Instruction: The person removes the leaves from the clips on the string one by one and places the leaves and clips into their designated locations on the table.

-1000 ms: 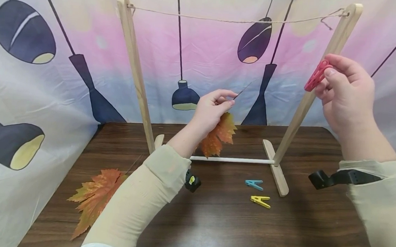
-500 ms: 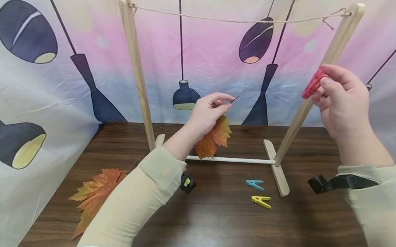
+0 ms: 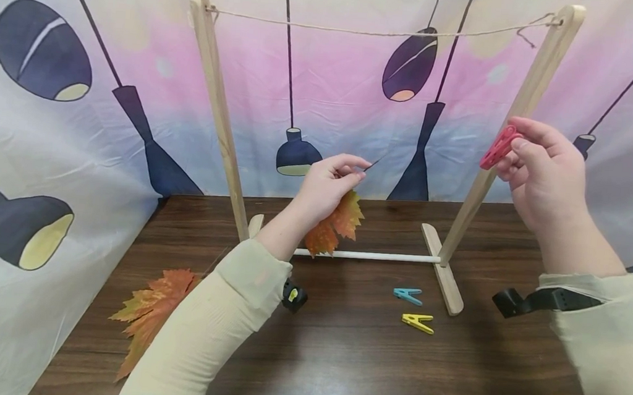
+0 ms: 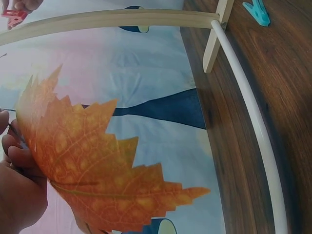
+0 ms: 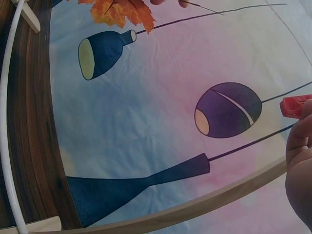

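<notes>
My left hand (image 3: 325, 186) pinches the thin dark stem of an orange and yellow maple leaf (image 3: 341, 224), which hangs down behind the fingers. In the left wrist view the leaf (image 4: 112, 170) spreads broad and jagged beside the hand. Up on the right, my right hand (image 3: 550, 172) pinches a red clothespin (image 3: 499, 147) between thumb and forefinger, in front of the rack's right post. At the right wrist view's edge, the red clothespin (image 5: 295, 106) pokes out past the fingertips. Both hands are below the twine (image 3: 363, 32) strung across the wooden rack (image 3: 217, 109).
A blue clothespin (image 3: 408, 296) and a yellow clothespin (image 3: 418, 322) lie on the dark wooden table (image 3: 337, 360). At left, a second maple leaf (image 3: 156, 315) lies partly under my left sleeve. The rack's white crossbar (image 3: 384, 257) runs low behind. A printed cloth (image 3: 346, 100) hangs at the back.
Both hands have lowered, the left also drifting a little leftward with the leaf. The right has come down with the red clothespin still pinched. The things on the table stay put.
</notes>
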### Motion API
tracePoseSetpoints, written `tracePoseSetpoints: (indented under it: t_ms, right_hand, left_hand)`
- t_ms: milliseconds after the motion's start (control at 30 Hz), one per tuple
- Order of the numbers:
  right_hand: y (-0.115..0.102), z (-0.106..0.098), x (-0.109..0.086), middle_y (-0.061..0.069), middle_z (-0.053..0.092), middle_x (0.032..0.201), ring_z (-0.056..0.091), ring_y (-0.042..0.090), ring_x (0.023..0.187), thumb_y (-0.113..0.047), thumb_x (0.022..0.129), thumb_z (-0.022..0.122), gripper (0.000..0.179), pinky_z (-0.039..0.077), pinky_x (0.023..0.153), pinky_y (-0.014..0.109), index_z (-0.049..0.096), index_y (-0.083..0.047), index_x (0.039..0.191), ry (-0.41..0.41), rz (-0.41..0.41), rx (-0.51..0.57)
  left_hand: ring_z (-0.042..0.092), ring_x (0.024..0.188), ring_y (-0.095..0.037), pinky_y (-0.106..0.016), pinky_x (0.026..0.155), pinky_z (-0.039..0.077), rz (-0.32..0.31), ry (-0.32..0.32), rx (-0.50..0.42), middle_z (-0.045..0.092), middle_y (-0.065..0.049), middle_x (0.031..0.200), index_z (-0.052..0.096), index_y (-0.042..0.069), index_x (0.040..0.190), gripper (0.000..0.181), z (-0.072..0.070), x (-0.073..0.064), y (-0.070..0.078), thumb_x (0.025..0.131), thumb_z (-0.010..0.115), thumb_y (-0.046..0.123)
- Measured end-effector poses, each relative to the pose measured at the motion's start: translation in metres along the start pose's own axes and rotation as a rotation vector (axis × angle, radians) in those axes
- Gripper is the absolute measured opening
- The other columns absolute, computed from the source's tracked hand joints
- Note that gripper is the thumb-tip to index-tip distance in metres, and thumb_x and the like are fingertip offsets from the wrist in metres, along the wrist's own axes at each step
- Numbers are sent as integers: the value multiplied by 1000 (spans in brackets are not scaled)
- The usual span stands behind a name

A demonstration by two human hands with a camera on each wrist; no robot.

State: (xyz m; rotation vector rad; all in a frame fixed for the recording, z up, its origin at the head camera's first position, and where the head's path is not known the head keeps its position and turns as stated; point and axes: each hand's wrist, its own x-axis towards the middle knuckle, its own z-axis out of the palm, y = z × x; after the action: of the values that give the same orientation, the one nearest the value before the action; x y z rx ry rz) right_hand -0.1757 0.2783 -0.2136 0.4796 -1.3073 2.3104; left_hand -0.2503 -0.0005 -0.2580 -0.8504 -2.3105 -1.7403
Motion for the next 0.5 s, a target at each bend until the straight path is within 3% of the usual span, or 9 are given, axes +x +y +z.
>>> tracePoseSetpoints:
  t_ms: [300,500]
  right_hand:
    - [3,-8,-7,15,50,97,52,19,59,6,90,54,24,49,53,24,57,7,114,-10,18,-83]
    - [9,-11,-9,15,52,90,55,19,57,7,89,54,24,49,52,23,56,9,113,-36,5,-68]
  left_hand:
    - [57,88,-16,-30,68,49,-4,-26,48,62,-5,94,69,15,111,20,-2,-6,-5,92,62,17]
    - [57,89,-15,-31,69,49,6,-49,77,61,-5,97,69,17,111,20,-6,-7,-9,92,61,18]
